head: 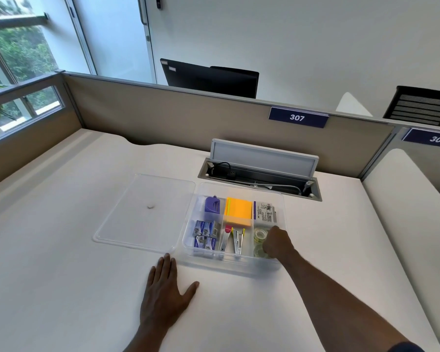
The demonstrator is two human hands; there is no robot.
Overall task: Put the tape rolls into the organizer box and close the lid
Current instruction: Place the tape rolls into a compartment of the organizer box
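The clear plastic organizer box (188, 241) stands open on the white desk. Its clear lid (142, 212) lies flat on the desk just left of it. Two clear tape rolls sit in the box's near right compartment: one (260, 234) further back, one (259, 251) nearer, partly hidden. My right hand (277, 242) reaches into that compartment with fingers curled down over the nearer roll; whether it still grips it is hidden. My left hand (167, 290) rests flat on the desk, fingers spread, just in front of the lid's near corner.
Other compartments hold a purple stapler (212, 205), orange sticky notes (238, 212), staple boxes (205, 235), a staple remover (236, 241) and a labelled packet (266, 212). An open cable tray (259, 174) lies behind the box. Partition walls bound the desk.
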